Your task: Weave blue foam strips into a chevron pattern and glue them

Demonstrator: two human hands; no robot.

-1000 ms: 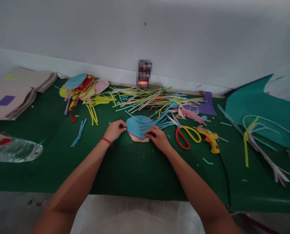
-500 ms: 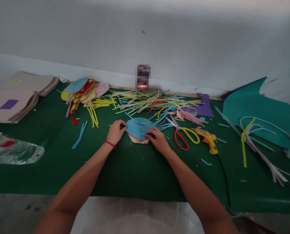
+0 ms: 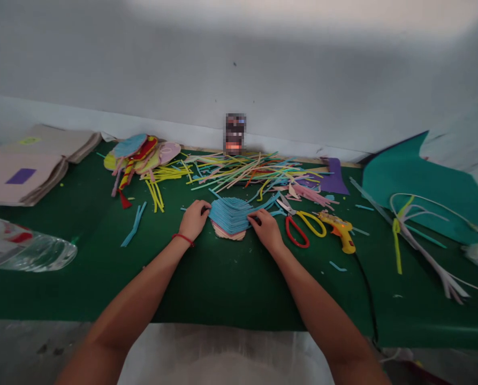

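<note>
Flat on the table in front of me lies a fan-shaped piece of blue pipe cleaners [image 3: 231, 215], laid in V-shaped rows over a pale pink and cream layer [image 3: 227, 234]. Its left edge is pinched between the thumb and fingers of my left hand [image 3: 195, 219], which has a red cord at the wrist. My right hand [image 3: 267, 229] is closed at the right edge, fingertips on the blue pipe cleaners there. Loose blue ends [image 3: 268, 202] stick out to the right, beyond that hand. Scissors [image 3: 303, 222] with red and yellow handles lie just right of it.
A yellow glue gun [image 3: 343, 232] with a black cord lies right of the scissors. Behind the piece spreads a heap of coloured pipe cleaners [image 3: 239, 171]. Finished flat shapes [image 3: 138, 152], a plastic bottle [image 3: 30, 246] and cardboard [image 3: 17, 176] are leftward; a teal sheet [image 3: 423, 176] is rightward.
My right hand has slid from the lower middle of the blue piece outward to its right edge. My left hand stays at the left edge. The view has shifted slightly.
</note>
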